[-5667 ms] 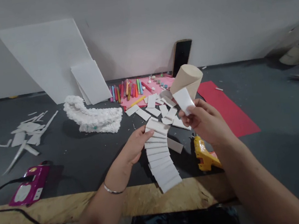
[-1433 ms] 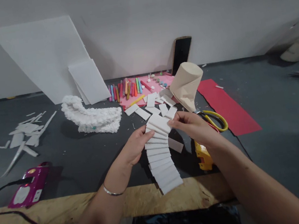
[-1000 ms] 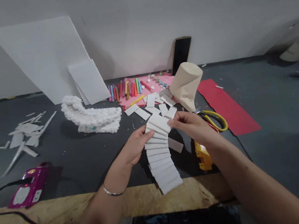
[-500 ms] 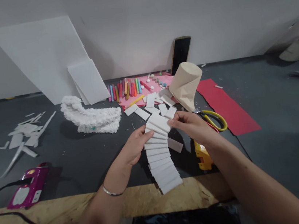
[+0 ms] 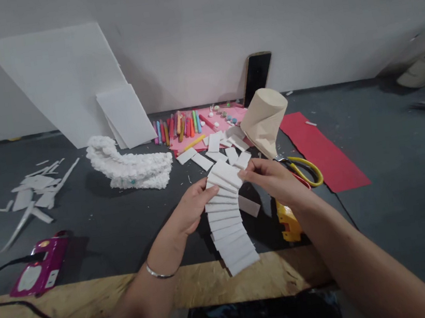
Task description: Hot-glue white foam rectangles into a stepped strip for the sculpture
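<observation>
A curved strip of overlapping white foam-board pieces [image 5: 226, 219] is held up between my two hands above the table's front edge. My left hand [image 5: 195, 203] grips its left side near the top, thumb on the front face. With thumb and forefinger, my right hand [image 5: 267, 175] pinches the right corner of the topmost piece. Several loose white rectangles [image 5: 202, 161] lie just beyond the strip. A translucent stick [image 5: 249, 206] shows beside it. Below my right forearm a yellow glue gun [image 5: 288, 222] is partly hidden, and yellow-handled scissors [image 5: 306, 169] lie close by.
Left of centre sits a fluffy white curved piece [image 5: 131, 167]; white scraps [image 5: 38, 187] and a purple extension box [image 5: 41, 267] lie farther left. Behind are crayons [image 5: 180, 126], a beige cone-like roll [image 5: 265, 118], a phone [image 5: 257, 77] and white boards [image 5: 65, 84]. Red paper [image 5: 325, 152] lies right.
</observation>
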Available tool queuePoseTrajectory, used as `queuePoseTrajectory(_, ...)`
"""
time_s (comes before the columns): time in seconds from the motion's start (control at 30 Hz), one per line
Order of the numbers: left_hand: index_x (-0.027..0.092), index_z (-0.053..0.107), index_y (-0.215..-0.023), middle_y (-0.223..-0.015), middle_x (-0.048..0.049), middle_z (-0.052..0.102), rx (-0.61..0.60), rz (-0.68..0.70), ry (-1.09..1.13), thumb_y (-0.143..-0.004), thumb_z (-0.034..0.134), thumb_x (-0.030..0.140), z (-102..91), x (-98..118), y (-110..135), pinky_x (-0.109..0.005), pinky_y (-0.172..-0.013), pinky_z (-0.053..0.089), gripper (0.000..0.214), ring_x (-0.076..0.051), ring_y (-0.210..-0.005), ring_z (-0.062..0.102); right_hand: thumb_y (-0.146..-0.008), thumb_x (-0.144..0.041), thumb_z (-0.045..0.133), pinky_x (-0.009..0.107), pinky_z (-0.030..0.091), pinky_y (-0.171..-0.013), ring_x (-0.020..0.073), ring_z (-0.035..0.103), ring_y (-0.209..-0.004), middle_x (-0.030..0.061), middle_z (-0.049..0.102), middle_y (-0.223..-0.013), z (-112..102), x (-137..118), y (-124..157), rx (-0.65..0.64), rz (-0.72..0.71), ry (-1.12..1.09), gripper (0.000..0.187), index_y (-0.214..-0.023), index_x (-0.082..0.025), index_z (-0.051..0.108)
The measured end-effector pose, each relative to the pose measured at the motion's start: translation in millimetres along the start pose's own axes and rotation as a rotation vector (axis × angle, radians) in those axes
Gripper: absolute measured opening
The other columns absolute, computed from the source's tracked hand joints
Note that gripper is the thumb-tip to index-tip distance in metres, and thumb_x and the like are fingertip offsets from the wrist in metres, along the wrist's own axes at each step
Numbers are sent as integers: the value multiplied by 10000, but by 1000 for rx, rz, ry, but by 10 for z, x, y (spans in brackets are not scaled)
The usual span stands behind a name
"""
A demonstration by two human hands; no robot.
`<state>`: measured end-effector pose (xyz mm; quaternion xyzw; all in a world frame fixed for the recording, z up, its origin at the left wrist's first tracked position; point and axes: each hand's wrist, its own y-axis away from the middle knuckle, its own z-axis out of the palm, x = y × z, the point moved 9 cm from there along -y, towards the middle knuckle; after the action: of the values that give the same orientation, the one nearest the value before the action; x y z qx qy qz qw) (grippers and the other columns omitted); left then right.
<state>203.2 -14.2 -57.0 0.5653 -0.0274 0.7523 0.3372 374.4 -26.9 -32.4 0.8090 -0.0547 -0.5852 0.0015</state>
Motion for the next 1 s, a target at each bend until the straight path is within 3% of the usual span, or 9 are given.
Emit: queuePoseTrajectory(1.0, 133, 720, -990, -830, -60, 764, -1, 15, 2, -681, 818, 371, -12, 2, -6, -317, -770, 483, 402, -199, -755, 685, -837, -496, 639, 282, 298, -583, 134, 396, -620, -49, 446, -639, 18, 54, -13, 4, -2, -5, 359, -671, -225, 473)
